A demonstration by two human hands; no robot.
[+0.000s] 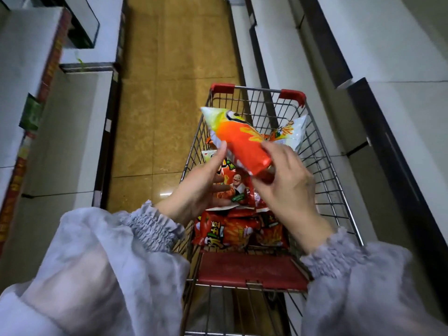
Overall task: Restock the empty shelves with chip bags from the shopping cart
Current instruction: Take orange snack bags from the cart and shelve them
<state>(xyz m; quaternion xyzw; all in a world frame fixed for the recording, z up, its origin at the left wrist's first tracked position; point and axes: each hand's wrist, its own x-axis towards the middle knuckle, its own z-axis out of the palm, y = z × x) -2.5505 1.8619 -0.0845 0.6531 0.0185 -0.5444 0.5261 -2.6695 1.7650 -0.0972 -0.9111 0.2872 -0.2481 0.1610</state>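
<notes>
Chip bag: the orange chip bag [238, 139] is hanging in the air above the shopping cart [257, 88], clear of the bags below it.
Long axis: it is running from the near end, by the right hand, up and away to a pale end that is pointing toward the left side of the aisle.
Right hand: the right hand [288, 187] is carrying the bag, its fingers [274, 151] curling over the near end and pinching it.
Left hand: the left hand [196, 190] is lying just beside the bag's left edge, its fingers [221, 151] staying straight and loosely spread, one fingertip touching the bag.
Nearer hand: both are sitting at the bag; only the right is gripping.
Cart load: more red chip bags [232, 231] are lying piled in the basket, under both hands.
Shelves: a pale left shelf [70, 122] is standing bare beside the cart, and the right shelf [303, 69] is looking just as bare.
Room: the tiled floor [174, 81] is leaving an open lane on the left.
Next move, as a judgement: a swing toward the left shelf is looking simplest.
</notes>
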